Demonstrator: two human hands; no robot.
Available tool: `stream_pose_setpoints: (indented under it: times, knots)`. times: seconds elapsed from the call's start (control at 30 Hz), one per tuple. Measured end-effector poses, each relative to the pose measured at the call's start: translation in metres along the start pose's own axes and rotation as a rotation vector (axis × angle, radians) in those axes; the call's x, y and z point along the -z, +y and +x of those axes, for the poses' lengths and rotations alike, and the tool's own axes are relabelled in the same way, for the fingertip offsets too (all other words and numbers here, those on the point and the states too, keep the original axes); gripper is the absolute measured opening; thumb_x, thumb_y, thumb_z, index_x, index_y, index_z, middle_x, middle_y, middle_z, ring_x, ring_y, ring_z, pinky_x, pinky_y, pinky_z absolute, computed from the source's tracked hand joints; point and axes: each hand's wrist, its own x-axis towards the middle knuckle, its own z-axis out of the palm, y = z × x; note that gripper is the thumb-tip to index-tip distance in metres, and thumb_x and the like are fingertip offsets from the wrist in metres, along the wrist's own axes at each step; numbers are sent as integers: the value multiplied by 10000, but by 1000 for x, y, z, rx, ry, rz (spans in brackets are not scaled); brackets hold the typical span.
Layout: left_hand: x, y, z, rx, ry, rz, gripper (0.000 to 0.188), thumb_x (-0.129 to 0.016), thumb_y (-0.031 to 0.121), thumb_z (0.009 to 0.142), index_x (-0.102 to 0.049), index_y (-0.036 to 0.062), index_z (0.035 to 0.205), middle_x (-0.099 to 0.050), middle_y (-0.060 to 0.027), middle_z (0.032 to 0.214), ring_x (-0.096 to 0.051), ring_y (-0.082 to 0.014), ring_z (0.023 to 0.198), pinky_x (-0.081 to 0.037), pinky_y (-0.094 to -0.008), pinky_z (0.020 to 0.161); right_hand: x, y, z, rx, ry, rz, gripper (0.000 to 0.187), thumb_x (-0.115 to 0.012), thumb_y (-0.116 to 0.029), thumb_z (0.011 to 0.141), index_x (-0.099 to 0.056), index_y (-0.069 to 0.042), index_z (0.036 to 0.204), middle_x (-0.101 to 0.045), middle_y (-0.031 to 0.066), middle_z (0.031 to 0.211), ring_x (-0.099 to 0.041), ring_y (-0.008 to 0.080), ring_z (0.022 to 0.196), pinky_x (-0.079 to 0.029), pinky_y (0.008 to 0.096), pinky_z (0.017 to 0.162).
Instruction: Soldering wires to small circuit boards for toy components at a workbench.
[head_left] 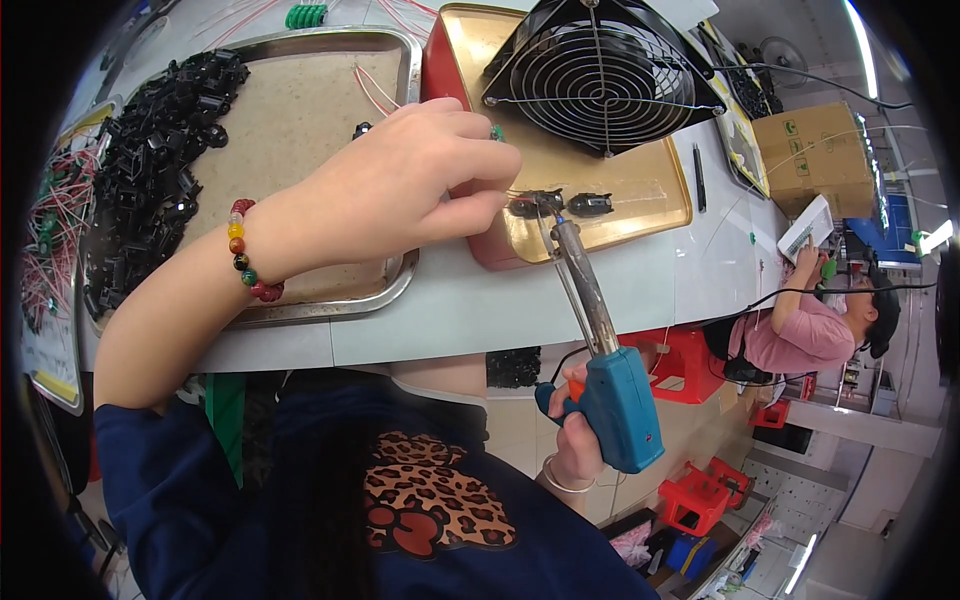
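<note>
My right hand (578,442) is wrapped around the handle of a blue soldering gun (625,415). The gun's metal barrel points up and away, and its tip touches or nearly touches a small black plastic part (540,203) on a gold-topped red tin (640,213). Just left of that part, my left hand (440,175) is closed in a pinch on thin wires, the fingertips partly hidden. Pale red wires (372,88) run out behind this hand, and a bit of green (497,132) shows past its knuckles. A second black part (590,204) lies to the right of the first.
A black fan with a wire guard (600,85) stands at the tin's far side. On the left, a metal tray (340,308) holds a heap of black parts (150,150). A black pen (699,178) and cardboard box (815,158) are further right. A co-worker (800,320) sits beyond red stools (690,365).
</note>
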Motion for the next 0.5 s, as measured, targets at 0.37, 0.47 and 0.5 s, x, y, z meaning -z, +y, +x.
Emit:
stream_pose_setpoints:
  times: [0.37,0.47,0.5]
  knots:
    - [-3,-2,0,-23,65,4,124,-564,141,753,-527,30,714,-484,-120,686,-500,-296,712,-426,-388,645,-4,-7,0,0,-102,109,525,-623,-219,742,-479,110,1124,-530,225,1079,-540,162,556,-424,245,510]
    - [-4,-2,0,-18,61,5,123,-564,143,751,-526,33,712,-484,-117,685,-498,-293,713,-425,-386,641,-4,-6,1,13,-94,117,523,-616,-217,746,-465,111,1123,-526,224,1088,-542,163,557,-426,246,508]
    - [-4,-2,0,-15,59,7,122,-563,144,750,-526,35,711,-485,-116,686,-496,-292,712,-424,-386,640,-4,-5,1,10,-93,117,520,-616,-217,745,-464,110,1121,-524,222,1090,-542,162,558,-425,247,507]
